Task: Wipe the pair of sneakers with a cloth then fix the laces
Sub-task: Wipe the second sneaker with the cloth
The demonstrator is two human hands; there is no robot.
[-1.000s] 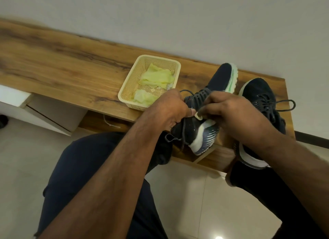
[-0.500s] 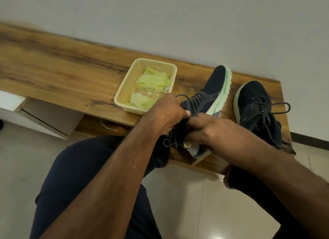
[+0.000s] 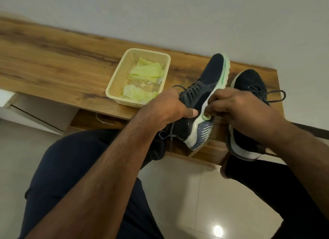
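Note:
A dark navy sneaker [image 3: 204, 96] with a white and green sole lies tilted on its side at the wooden shelf's front edge. My left hand [image 3: 167, 108] grips it around the collar, thumb against the sole. My right hand [image 3: 236, 110] pinches a small pale yellow-green cloth [image 3: 206, 116] against the sole's white edge near the heel. The second dark sneaker [image 3: 249, 89] stands on the shelf to the right, partly hidden behind my right hand, with its lace looped loose toward the right.
A cream plastic basket [image 3: 114, 89] holding crumpled yellow-green cloths stands on the wooden shelf [image 3: 53, 67] left of the sneakers. A white wall runs behind. My legs in dark trousers and a glossy tiled floor lie below.
The held sneaker has been turned so its white sole faces up and right. My right hand has come up from the heel area and now presses the cloth on the sole's edge.

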